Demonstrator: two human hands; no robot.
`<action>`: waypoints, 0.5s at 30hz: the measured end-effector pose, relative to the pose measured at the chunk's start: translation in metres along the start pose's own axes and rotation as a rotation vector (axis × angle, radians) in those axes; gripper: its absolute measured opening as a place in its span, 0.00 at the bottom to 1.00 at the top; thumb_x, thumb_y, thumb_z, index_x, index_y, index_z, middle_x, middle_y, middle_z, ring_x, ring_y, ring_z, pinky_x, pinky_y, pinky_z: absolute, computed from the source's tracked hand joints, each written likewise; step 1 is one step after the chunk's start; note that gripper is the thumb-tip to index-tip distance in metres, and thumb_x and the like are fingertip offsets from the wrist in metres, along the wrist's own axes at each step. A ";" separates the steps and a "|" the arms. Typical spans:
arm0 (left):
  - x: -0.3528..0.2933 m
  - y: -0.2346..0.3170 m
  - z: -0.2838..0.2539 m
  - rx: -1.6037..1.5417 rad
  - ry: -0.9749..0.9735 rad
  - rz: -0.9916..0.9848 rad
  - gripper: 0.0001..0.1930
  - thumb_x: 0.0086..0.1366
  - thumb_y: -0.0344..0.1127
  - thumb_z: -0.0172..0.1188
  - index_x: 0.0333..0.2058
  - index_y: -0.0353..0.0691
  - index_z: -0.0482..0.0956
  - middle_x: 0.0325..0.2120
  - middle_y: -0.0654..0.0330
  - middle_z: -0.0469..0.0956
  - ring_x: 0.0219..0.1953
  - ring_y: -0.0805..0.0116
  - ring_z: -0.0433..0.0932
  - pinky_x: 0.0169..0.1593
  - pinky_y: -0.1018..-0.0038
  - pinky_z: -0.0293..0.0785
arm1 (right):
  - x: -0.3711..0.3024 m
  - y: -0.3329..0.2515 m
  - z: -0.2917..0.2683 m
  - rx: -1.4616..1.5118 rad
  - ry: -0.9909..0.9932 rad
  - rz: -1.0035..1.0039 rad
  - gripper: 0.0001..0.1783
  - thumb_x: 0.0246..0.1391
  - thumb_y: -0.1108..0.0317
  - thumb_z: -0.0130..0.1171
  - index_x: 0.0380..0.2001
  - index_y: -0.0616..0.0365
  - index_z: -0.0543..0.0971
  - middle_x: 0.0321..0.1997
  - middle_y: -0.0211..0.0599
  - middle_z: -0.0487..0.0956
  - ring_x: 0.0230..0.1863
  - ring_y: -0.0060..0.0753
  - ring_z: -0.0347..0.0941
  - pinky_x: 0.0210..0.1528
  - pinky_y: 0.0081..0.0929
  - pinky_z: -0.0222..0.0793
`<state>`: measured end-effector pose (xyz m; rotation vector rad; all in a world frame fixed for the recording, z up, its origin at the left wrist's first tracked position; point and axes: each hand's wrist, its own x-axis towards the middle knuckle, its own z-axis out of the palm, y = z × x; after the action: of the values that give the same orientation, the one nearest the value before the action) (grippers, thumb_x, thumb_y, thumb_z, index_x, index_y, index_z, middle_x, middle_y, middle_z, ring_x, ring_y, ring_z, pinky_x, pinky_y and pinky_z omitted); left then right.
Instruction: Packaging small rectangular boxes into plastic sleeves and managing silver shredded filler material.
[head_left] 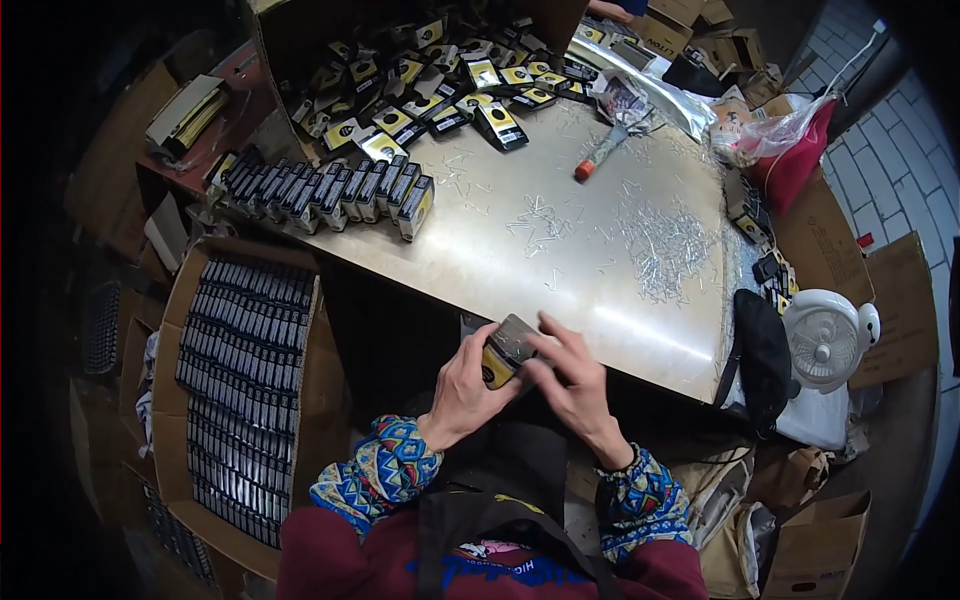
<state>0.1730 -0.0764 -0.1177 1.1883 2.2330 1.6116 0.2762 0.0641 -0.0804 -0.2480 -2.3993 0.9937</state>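
Just in front of me, off the near edge of the metal table, my left hand (468,378) is closed around a small black-and-yellow box (497,368). The box is tilted, with a greyish, shiny end toward the table. At its right side is my right hand (572,378), blurred by motion. Its fingers are spread, with the thumb close to or touching the box; I cannot tell which. On the table (470,265) lie loose bent metal pieces (665,245), like small hooks. A row of similar packed boxes (330,190) stands along the table's left edge.
A large heap of black-and-yellow packs (440,90) spills from a carton at the back. An open carton (172,400) on the left holds rows of boxes. A red-ended tube (583,171) lies on the table. To the right are a white fan (823,340) and a black cloth item (762,360).
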 end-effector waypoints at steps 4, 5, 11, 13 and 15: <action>0.001 0.003 0.002 -0.010 0.036 0.002 0.38 0.49 0.33 0.71 0.56 0.36 0.60 0.44 0.44 0.74 0.44 0.45 0.78 0.45 0.63 0.76 | 0.002 -0.008 0.000 0.020 0.035 0.036 0.18 0.48 0.72 0.65 0.45 0.58 0.79 0.58 0.52 0.71 0.54 0.49 0.70 0.49 0.33 0.72; 0.001 0.004 0.003 -0.003 0.052 0.028 0.39 0.49 0.33 0.71 0.57 0.37 0.58 0.45 0.43 0.74 0.44 0.44 0.77 0.45 0.62 0.76 | 0.004 -0.011 0.002 -0.126 -0.011 -0.078 0.18 0.48 0.72 0.65 0.45 0.59 0.79 0.57 0.51 0.71 0.53 0.50 0.70 0.47 0.33 0.73; -0.001 0.001 0.008 0.043 0.062 0.130 0.37 0.50 0.35 0.70 0.55 0.39 0.58 0.46 0.44 0.72 0.42 0.44 0.78 0.39 0.61 0.78 | -0.003 -0.005 0.014 0.084 -0.003 0.052 0.18 0.49 0.73 0.64 0.46 0.60 0.79 0.49 0.51 0.76 0.45 0.43 0.76 0.44 0.29 0.74; 0.000 -0.002 0.008 0.101 0.072 0.188 0.36 0.50 0.37 0.70 0.54 0.39 0.59 0.47 0.46 0.71 0.40 0.45 0.78 0.37 0.62 0.78 | -0.004 -0.008 0.020 0.258 -0.035 0.193 0.18 0.50 0.73 0.64 0.46 0.60 0.79 0.45 0.50 0.79 0.42 0.40 0.79 0.42 0.27 0.75; 0.000 0.000 0.006 0.143 0.042 0.172 0.34 0.51 0.37 0.70 0.52 0.39 0.59 0.42 0.45 0.73 0.36 0.43 0.78 0.36 0.59 0.77 | -0.002 -0.019 0.026 0.332 0.158 0.273 0.16 0.50 0.75 0.63 0.45 0.62 0.79 0.39 0.47 0.82 0.37 0.37 0.81 0.39 0.23 0.75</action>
<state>0.1760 -0.0719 -0.1200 1.4319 2.3646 1.5713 0.2646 0.0341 -0.0835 -0.5189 -2.0550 1.4189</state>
